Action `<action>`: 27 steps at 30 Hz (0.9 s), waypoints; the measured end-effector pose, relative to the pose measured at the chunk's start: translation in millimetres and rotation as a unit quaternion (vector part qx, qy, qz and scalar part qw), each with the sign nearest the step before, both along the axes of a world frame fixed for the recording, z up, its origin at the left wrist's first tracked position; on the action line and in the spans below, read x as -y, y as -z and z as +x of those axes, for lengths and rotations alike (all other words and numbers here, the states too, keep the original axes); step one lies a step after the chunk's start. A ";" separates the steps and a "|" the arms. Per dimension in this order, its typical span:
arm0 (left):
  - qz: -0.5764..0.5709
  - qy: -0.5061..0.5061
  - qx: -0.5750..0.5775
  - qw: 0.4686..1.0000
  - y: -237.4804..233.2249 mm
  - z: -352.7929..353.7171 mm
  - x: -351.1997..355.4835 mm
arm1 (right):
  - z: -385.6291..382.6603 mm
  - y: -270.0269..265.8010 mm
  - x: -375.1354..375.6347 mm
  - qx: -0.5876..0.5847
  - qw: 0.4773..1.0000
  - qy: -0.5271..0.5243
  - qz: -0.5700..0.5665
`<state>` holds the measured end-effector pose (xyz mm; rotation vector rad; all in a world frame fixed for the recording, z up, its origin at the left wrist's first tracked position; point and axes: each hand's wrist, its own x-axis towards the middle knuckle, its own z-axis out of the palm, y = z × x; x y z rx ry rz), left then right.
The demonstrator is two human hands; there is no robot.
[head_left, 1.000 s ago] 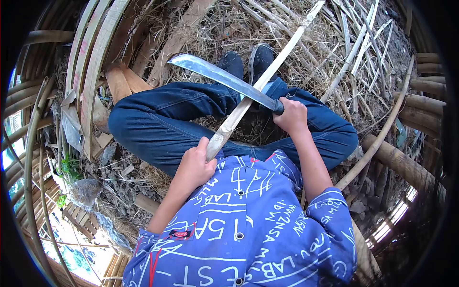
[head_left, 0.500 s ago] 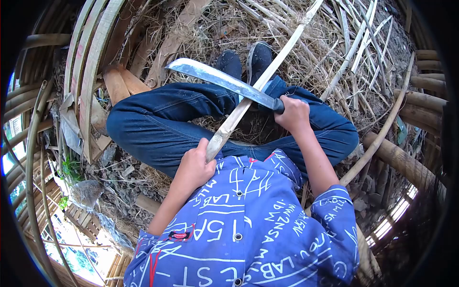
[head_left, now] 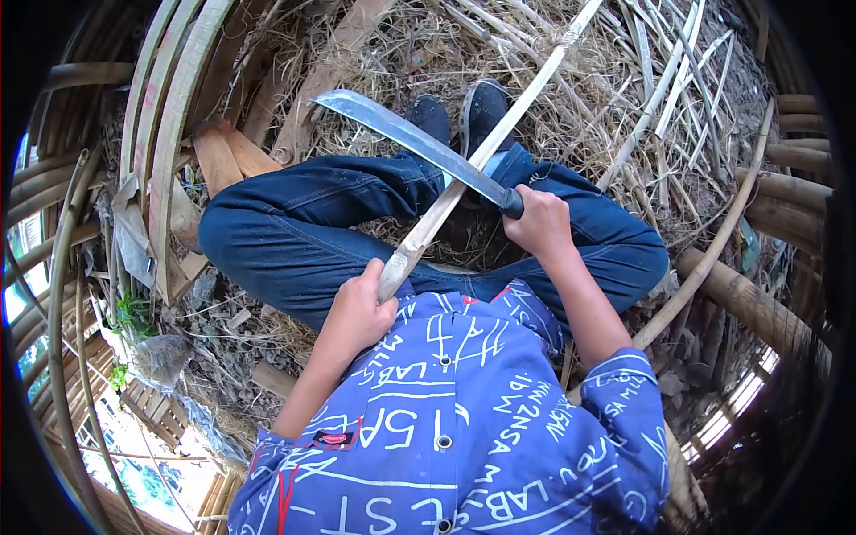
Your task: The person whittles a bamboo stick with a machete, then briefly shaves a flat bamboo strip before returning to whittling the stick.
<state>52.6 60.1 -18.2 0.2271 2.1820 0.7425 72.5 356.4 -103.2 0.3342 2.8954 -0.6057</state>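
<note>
A long pale wooden strip (head_left: pixel 528 100) runs diagonally from my lap up past my shoes. Its near end is gripped in my left hand (head_left: pixel 360 308), close to my shirt front. My right hand (head_left: pixel 540 223) is wrapped round the dark handle of a machete (head_left: pixel 401 134). The blade lies across the strip above my crossed legs, its tip pointing up and left. Part of the handle is hidden by my fingers.
Curved wooden slats (head_left: pixel 169 134) stand at the left, with brown wood pieces (head_left: pixel 234 153) beside them. Straw and split sticks (head_left: pixel 673 80) cover the ground ahead. A bamboo pole (head_left: pixel 749 299) lies at the right, and a bamboo lattice surrounds the spot.
My right hand and the machete have shifted slightly downward, and the blade is more steeply angled. My left hand and the strip's near end have moved slightly.
</note>
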 end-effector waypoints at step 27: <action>-0.004 -0.022 0.050 0.998 -10.5 -2.6 -1.3 | -27.3 18.3 -78.8 0.065 0.993 0.091 0.033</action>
